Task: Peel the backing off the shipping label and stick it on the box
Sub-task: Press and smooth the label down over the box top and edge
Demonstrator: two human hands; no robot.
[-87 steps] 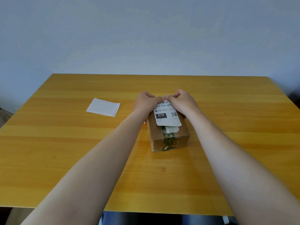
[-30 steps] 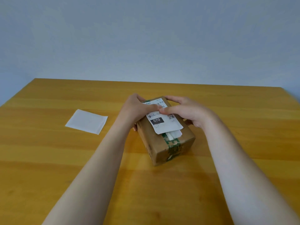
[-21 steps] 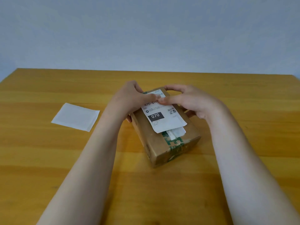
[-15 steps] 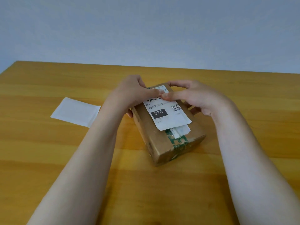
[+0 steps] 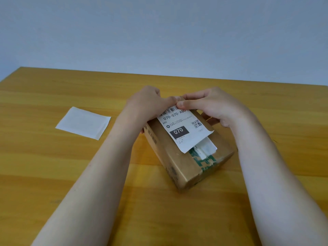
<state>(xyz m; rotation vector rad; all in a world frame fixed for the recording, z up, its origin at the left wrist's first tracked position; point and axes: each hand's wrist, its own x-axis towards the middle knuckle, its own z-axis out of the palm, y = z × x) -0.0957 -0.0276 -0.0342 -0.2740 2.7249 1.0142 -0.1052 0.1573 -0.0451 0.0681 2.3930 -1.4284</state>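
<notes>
A brown cardboard box (image 5: 179,162) lies on the table, turned at an angle, with green printed tape along its near end. The white shipping label (image 5: 184,128), printed with a barcode and "070", lies on the box's top. Its near right corner stands slightly off the cardboard. My left hand (image 5: 145,105) and my right hand (image 5: 213,103) meet at the label's far edge. Both thumbs rest on that edge and the other fingers wrap around the box's far sides. The far end of the label is hidden under my fingers.
The peeled white backing sheet (image 5: 83,125) lies flat on the wooden table (image 5: 53,174), to the left of my left arm. A torn white paper scrap (image 5: 206,148) sticks out from under the label. A plain wall stands behind the table's far edge.
My thumbs have slid from the label's middle toward its far edge, uncovering the barcode. The box sits more angled than 2.9 s ago. The backing sheet has not moved.
</notes>
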